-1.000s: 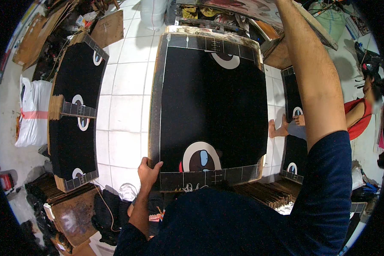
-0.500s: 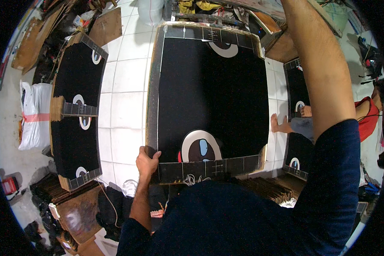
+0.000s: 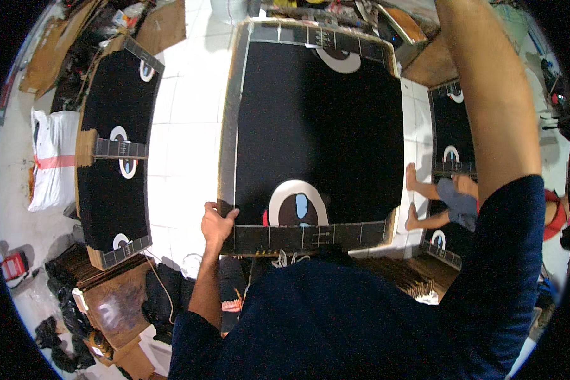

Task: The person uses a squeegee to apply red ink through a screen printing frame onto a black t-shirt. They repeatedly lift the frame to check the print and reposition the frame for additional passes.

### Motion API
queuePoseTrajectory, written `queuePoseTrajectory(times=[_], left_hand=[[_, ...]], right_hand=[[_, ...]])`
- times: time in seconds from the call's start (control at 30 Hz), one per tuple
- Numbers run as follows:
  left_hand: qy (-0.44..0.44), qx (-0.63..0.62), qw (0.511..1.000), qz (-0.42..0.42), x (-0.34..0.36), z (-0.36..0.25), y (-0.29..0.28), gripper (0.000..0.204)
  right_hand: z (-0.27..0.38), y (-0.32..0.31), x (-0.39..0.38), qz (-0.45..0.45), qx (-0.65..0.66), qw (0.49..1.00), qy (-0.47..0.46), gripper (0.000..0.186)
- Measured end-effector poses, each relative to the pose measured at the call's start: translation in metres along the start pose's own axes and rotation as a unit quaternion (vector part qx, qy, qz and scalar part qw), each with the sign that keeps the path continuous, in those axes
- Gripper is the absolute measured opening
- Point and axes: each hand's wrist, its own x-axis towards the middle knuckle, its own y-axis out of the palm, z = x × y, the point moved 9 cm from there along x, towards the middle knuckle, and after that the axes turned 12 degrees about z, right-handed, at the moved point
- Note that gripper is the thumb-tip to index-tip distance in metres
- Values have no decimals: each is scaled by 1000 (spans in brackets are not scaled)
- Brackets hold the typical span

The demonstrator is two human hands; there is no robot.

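In front of me a large board lies with black cloth (image 3: pixel 316 126) on it, printed with cartoon eyes. One eye print (image 3: pixel 323 201) is at the near end, another (image 3: pixel 345 62) at the far end. Dark strips with pale marks, such as the near strip (image 3: pixel 354 238), border the cloth. My left hand (image 3: pixel 216 224) grips the board's near-left corner, thumb on top and fingers over the outer edge. My right forearm (image 3: pixel 497 107) reaches up past the top of the view, so my right hand is out of sight.
To the left are more boards with black eye-printed cloth (image 3: pixel 117 95) and a white sack (image 3: pixel 56 158). Similar cloth (image 3: pixel 451 130) lies at the right, where another person (image 3: pixel 453 199) is partly hidden behind my arm. A stack of brown sheets (image 3: pixel 405 275) stands near me.
The board and my left hand sit slightly higher in the view. The other person's legs now show more. My left hand keeps its grip, and my right arm has shifted a little to the right.
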Motion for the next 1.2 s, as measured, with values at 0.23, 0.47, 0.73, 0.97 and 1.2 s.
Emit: queuePoseTrajectory(times=[0.23,0.47,0.73,0.97,1.2], left_hand=[[87,-8,996,-25,19,3,17,75],[401,-113,908,-53,16,-236,-51,100],[18,-759,619,202,62,-330,53,73],[235,-206,935,-165,73,-262,59,67],[353,87,923,-123,97,-287,68,118]], right_hand=[[-18,-3,-47,-47,103,994,-3,36],[-53,25,-169,-42,57,990,-120,32],[-141,110,-333,70,195,978,-39,20],[-162,247,-262,264,164,940,-142,24],[-138,360,-229,344,66,895,-275,33]])
